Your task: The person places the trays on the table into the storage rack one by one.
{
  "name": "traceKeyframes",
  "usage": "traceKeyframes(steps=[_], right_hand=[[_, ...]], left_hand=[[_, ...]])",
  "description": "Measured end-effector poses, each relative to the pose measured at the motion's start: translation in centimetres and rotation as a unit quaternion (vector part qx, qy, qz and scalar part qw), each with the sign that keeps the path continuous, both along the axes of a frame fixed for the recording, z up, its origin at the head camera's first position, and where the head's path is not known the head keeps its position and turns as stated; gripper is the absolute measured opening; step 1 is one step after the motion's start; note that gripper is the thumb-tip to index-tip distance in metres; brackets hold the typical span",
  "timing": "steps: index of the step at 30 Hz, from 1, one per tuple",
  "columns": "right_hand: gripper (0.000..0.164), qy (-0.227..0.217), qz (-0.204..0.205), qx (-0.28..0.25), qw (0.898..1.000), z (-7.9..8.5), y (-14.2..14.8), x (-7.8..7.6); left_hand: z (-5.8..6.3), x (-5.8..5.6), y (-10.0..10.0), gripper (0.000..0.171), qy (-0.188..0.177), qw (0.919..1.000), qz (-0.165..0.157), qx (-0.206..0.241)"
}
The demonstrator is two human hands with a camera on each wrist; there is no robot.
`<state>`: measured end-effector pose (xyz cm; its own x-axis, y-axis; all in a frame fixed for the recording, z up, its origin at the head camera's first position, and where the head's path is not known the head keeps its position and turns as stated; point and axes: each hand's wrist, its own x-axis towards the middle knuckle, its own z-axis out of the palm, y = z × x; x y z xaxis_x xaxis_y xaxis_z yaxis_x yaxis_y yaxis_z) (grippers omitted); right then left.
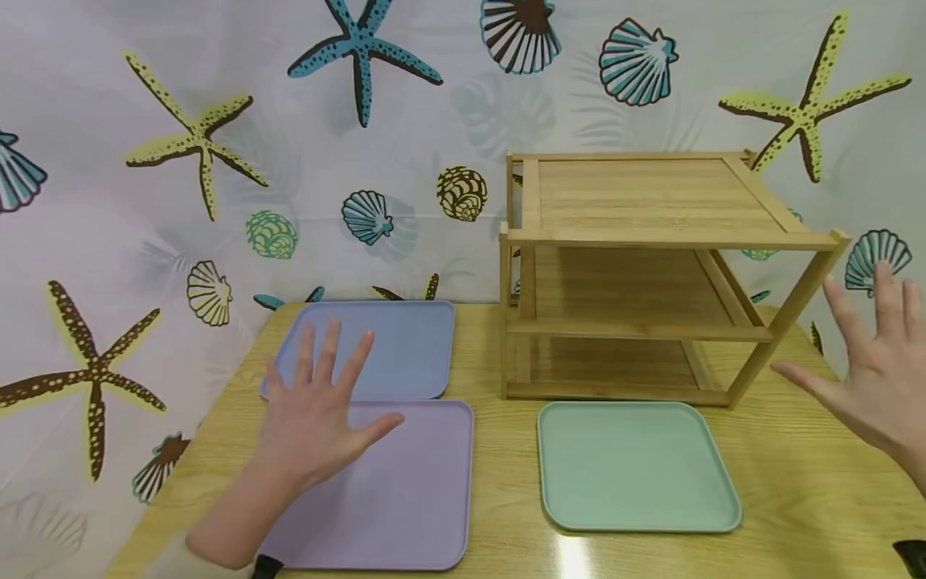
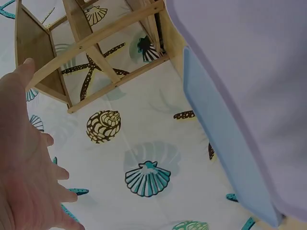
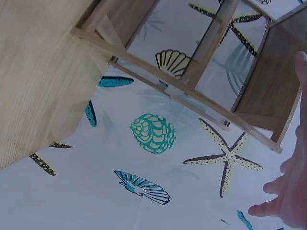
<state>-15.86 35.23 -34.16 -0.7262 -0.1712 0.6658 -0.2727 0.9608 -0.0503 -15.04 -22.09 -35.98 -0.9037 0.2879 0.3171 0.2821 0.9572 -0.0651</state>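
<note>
My left hand (image 1: 311,418) is held with fingers spread over the purple tray (image 1: 412,490), its fingertips overlapping the blue tray (image 1: 405,346) behind in the head view. Nothing is in it. At the right edge, my right hand (image 1: 878,370) also has its fingers spread and holds nothing; it is nearest the right side of the wooden three-tier shelf (image 1: 673,240). A green tray (image 1: 637,466) lies in front of the shelf. In the left wrist view the left palm (image 2: 24,163) shows at the left; the right fingers (image 3: 273,187) appear at the right wrist view's edge.
The wooden table (image 1: 506,482) carries the trays and the shelf. A white cloth (image 1: 304,185) printed with starfish and shells hangs behind the table and along its left side. The shelf's slanted right post (image 1: 784,330) leans outward toward the right hand.
</note>
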Motion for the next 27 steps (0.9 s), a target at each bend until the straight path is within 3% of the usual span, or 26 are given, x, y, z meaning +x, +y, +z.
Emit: traceKeyframes(steps=[2,5,8,10,13,15,21,27], right_hand=[[0.104,0.047,0.020,-0.014,0.999,0.2,0.4,-0.6],[0.110,0.043,0.017,-0.053,0.998,0.6,0.8,-1.5],[0.114,-0.028,-0.007,-0.114,0.993,1.0,0.8,-2.0],[0.106,-0.077,-0.018,-0.161,0.984,1.1,0.6,-2.4],[0.093,-0.111,-0.014,-0.233,0.966,0.9,0.4,-3.0],[0.094,-0.112,0.000,-0.269,0.957,0.6,0.4,-3.5],[0.085,-0.114,0.030,-0.312,0.943,-0.1,0.5,-4.9],[0.067,-0.106,0.033,-0.290,0.951,-0.6,0.0,-5.8]], left_hand=[[-1.0,0.1,0.4,0.101,-0.016,0.9996,-0.001,0.022],[-2.8,0.3,1.2,0.100,-0.037,0.9972,-0.004,0.065],[-4.6,0.6,2.2,0.099,-0.050,0.9923,-0.019,0.112],[-5.6,0.8,3.1,0.099,-0.054,0.9873,-0.036,0.145],[-6.5,1.1,4.5,0.098,-0.075,0.9748,-0.063,0.200],[-6.9,1.3,5.4,0.098,-0.091,0.9638,-0.079,0.238],[-7.3,1.2,7.5,0.098,-0.159,0.9266,-0.106,0.324],[-8.3,0.2,9.7,0.097,-0.247,0.8659,-0.128,0.416]])
